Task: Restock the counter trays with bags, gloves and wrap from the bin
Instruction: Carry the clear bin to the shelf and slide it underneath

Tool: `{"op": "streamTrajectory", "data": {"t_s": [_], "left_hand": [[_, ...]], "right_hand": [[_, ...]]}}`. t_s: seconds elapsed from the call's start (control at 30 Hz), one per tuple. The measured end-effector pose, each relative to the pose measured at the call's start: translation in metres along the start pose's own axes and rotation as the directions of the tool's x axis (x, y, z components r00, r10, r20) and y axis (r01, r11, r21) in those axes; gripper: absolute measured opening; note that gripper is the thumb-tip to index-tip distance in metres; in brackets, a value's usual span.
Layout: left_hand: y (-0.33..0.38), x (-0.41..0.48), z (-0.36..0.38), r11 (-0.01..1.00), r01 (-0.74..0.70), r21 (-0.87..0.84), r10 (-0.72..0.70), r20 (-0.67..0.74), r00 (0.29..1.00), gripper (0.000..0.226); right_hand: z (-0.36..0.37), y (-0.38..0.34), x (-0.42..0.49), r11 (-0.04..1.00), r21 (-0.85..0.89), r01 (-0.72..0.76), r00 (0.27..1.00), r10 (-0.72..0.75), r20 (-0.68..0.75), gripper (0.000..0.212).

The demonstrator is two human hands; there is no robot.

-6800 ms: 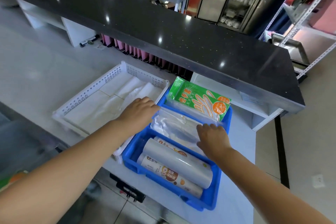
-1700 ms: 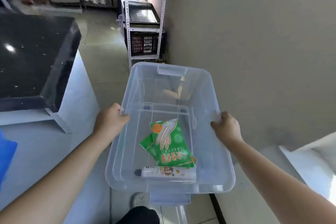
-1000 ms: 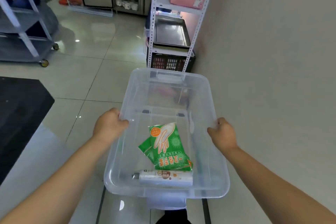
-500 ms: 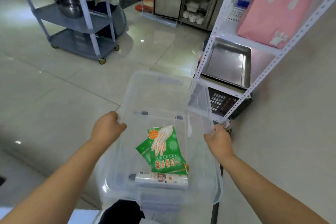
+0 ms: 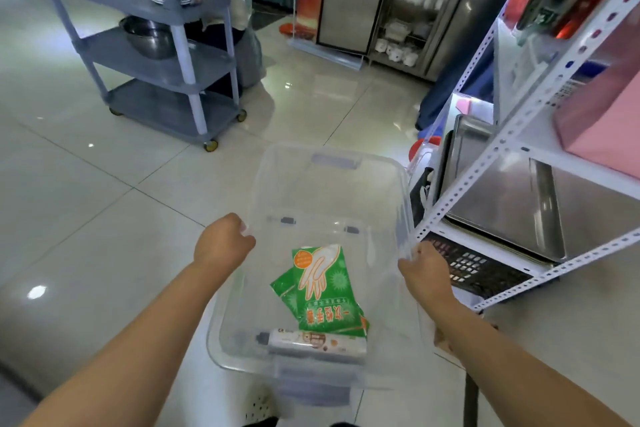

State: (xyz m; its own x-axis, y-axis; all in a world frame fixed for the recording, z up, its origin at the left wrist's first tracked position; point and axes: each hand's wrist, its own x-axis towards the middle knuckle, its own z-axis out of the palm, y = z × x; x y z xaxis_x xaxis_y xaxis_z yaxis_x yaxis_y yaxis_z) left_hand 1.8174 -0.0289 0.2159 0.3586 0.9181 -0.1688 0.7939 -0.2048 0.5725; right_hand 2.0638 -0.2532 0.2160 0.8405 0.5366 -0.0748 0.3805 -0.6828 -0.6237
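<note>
I carry a clear plastic bin (image 5: 332, 163) in front of me above the tiled floor. My left hand (image 5: 221, 244) grips its left rim, and my right hand (image 5: 424, 270) grips its right rim. Inside the bin lie green packs of disposable gloves (image 5: 322, 291) with a hand drawn on them, stacked one on another. A roll of wrap (image 5: 315, 343) in a white printed sleeve lies across the near end of the bin. The counter and its trays are out of view.
A white slotted-metal shelf (image 5: 491, 152) stands close on the right, holding a steel tray (image 5: 509, 194) and a pink bag (image 5: 602, 114). A grey wheeled cart (image 5: 166, 80) with plates stands far left, a person behind it. Steel cabinets (image 5: 381, 0) line the back.
I have left the counter trays, taken the bin by both rims and turned with it. The view has swung away from the counter; the cart and shelf are now nearer.
</note>
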Motion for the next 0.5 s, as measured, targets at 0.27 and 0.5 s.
{"op": "streamTrajectory", "data": {"t_s": [0.27,0.5], "left_hand": [[0.027,0.158,-0.007,0.997,-0.076,0.018,0.076,-0.002,0.997,0.028],[0.067,0.311,0.007,0.996,-0.079,0.039,0.079,0.012,0.997,0.023]], "right_hand": [[0.043,-0.061,0.123,0.999,0.006,-0.043,0.998,0.043,-0.037,0.029],[0.089,-0.097,0.280,0.994,0.036,-0.108,0.993,0.106,0.050,0.020]]}}
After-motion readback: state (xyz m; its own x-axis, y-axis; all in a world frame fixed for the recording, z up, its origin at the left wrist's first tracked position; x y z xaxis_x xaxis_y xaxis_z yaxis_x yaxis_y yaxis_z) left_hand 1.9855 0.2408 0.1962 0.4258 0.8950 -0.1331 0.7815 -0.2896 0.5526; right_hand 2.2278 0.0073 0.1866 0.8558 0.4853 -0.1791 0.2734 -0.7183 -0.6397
